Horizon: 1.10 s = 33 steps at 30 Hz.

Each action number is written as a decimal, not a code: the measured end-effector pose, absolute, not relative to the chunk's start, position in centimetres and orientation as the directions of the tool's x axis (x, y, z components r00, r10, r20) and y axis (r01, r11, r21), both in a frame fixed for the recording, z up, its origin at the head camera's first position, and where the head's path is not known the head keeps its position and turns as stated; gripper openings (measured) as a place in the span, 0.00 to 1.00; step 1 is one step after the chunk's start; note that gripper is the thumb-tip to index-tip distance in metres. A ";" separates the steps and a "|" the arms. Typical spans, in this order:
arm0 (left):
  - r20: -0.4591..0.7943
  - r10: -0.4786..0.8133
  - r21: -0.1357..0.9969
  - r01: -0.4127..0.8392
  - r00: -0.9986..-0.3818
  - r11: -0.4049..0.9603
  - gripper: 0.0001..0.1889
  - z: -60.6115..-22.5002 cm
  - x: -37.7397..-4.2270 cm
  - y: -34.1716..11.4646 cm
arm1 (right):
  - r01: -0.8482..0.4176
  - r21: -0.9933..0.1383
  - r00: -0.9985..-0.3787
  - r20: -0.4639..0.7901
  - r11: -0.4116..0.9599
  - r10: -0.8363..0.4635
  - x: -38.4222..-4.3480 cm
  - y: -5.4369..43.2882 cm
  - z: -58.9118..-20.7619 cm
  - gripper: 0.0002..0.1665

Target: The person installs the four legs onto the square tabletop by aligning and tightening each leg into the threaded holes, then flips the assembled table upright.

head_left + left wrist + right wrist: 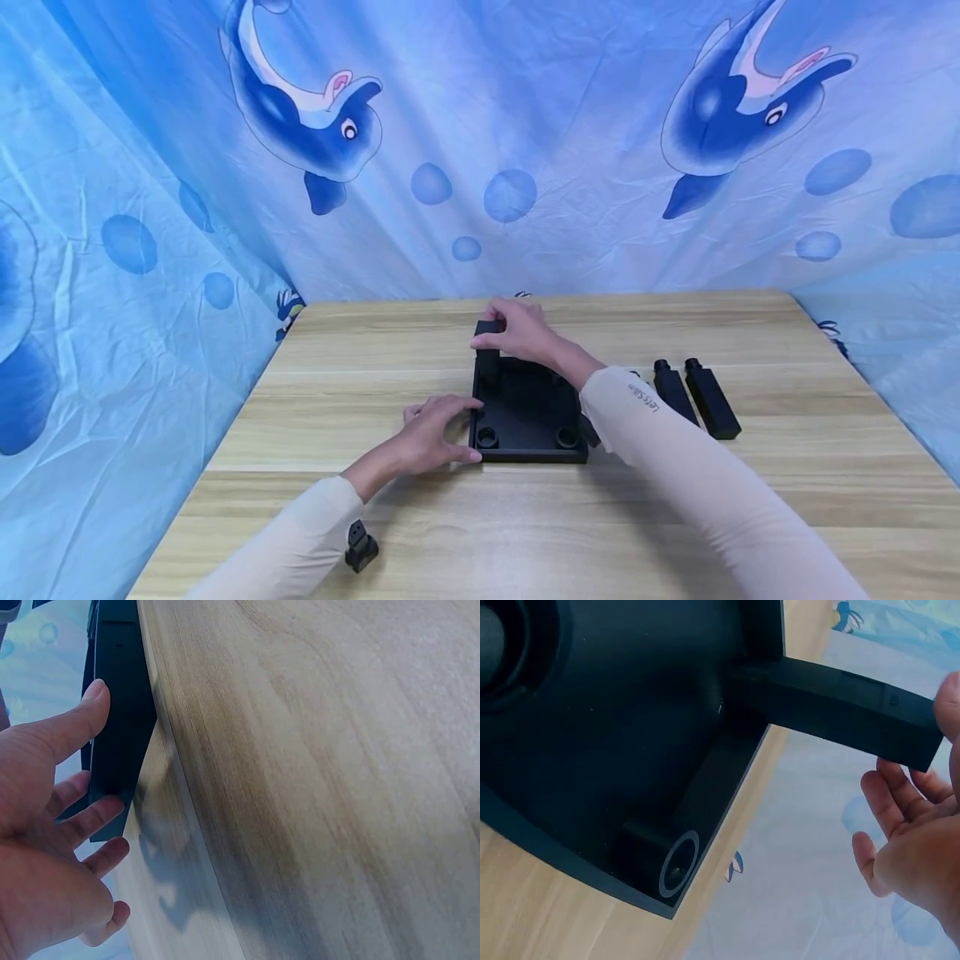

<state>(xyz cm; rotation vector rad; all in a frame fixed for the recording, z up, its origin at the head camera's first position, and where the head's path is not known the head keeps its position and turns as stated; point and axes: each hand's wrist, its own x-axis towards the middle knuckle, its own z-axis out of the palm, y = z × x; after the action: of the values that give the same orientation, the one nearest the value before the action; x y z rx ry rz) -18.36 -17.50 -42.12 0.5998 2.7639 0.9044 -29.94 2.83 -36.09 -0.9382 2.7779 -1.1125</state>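
Note:
A black square panel [528, 417] with a raised rim and round corner sockets lies on the table. Upright at its far left corner stands a black square leg [488, 362], its lower end at that corner. My right hand [521, 332] grips the leg's upper end between thumb and fingers. In the right wrist view the leg [840, 705] reaches from the corner to the fingertips; whether it is seated is hidden. My left hand [433, 433] rests against the panel's left side, thumb near the front corner, fingers spread loosely.
Two black legs with threaded ends, one [712, 400] beside another [675, 393], lie to the right on the wooden table [300, 417]. Another dark piece [590, 430] is partly behind my right sleeve. Near my left sleeve lies a small black part [361, 546]. A blue dolphin-print curtain [480, 100] stands behind.

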 end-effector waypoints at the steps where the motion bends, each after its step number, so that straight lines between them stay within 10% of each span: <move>1: -0.035 0.426 0.597 0.323 -0.904 0.734 0.36 -42.2 -18.4 -17.5 | -0.522 -0.639 -0.821 0.196 0.566 -0.536 -30.0 2.9 -36.1 0.21; 11: -0.027 0.425 0.592 0.328 -0.905 0.736 0.36 -42.2 -18.3 -17.4 | -0.490 -0.769 -0.680 0.043 0.410 -0.732 -31.0 5.0 -35.4 0.31; 23: -0.035 0.418 0.610 0.312 -0.908 0.729 0.36 -42.2 -18.4 -17.5 | -0.476 -0.685 -0.810 0.097 0.552 -0.578 -30.5 3.8 -36.2 0.22; 33: -0.035 0.420 0.601 0.317 -0.907 0.734 0.37 -42.2 -18.5 -17.7 | -0.528 -0.730 -0.689 0.069 0.434 -0.722 -31.2 4.9 -35.3 0.33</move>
<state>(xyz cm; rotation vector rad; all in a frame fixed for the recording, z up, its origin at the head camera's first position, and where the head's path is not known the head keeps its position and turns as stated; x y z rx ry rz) -18.47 -17.66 -42.17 0.5927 2.7664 0.9131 -31.18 4.91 -35.34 -1.0856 2.4346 -1.1029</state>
